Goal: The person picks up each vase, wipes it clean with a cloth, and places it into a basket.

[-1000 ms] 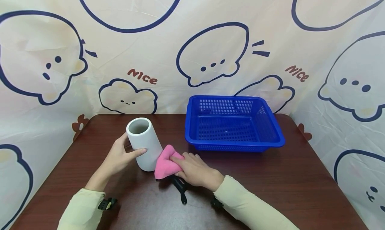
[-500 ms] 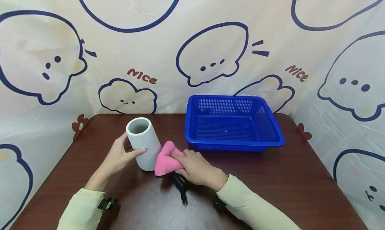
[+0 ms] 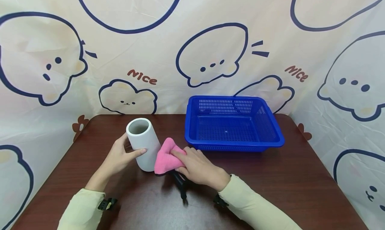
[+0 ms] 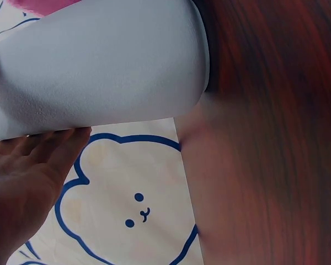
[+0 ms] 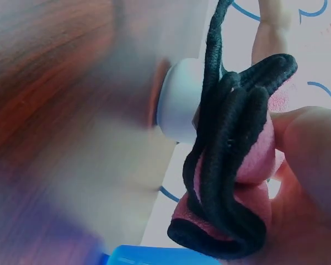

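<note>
A white cylindrical vase (image 3: 145,150), open at the top, is at the left of the table. Its base is at or just above the tabletop; I cannot tell which. My left hand (image 3: 118,156) grips its left side, the thumb across the front; in the left wrist view, fingers lie along the vase's wall (image 4: 116,66). In my right hand (image 3: 200,168) is a bunched pink cloth (image 3: 168,158) with black edging, pressed against the vase's lower right side. Folds of the black edging (image 5: 226,143) hang below that hand in the right wrist view.
A blue plastic basket (image 3: 234,143) with slotted walls stands at the back right of the dark brown wooden table (image 3: 270,186). A pale fabric backdrop (image 3: 168,99) with cartoon outlines rises behind and beside the table.
My right hand and the pink cloth have slid a little upward along the vase's side. The left hand and vase have hardly moved.
</note>
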Motion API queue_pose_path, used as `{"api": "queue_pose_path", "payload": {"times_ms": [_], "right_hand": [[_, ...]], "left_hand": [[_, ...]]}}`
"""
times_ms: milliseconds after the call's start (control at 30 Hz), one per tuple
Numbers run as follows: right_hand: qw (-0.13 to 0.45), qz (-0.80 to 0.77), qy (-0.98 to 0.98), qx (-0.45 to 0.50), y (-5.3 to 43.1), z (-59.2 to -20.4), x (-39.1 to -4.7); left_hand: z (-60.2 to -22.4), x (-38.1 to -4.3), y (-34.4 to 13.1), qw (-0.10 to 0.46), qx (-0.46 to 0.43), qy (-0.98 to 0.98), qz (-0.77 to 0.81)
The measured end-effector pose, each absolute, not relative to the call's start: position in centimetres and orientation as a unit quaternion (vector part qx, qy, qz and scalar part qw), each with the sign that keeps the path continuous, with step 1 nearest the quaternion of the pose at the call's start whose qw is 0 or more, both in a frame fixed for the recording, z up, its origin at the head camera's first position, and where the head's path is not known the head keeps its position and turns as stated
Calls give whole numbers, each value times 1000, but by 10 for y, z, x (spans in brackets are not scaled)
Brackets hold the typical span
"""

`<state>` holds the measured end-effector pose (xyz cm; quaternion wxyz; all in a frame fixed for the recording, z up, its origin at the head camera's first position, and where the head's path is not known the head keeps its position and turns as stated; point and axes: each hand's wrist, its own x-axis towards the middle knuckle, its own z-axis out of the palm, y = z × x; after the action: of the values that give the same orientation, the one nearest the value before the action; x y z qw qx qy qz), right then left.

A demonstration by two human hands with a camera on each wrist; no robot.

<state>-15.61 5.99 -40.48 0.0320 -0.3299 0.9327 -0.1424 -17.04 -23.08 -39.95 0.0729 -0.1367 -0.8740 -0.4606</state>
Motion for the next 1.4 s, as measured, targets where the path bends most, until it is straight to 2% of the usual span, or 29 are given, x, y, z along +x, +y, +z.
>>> {"api": "queue_pose_path", "payload": {"times_ms": [400,800,1067,1400], "right_hand": [[-13,-167,927,-337,61,-390,-154],[-30,-187,924,-331,59,-378,-156],[-17,-215,924,-317,55,-369,-160],[-43,-210,920,-328,48,-360,-164]], "left_hand": [[-400,-171,-231,75,-141,-870,-466],[-401,-171,-232,81,-148,-867,-468],[-400,-172,-232,77,-138,-876,-456],[-403,-174,-233,77,-143,-872,-463]]}}
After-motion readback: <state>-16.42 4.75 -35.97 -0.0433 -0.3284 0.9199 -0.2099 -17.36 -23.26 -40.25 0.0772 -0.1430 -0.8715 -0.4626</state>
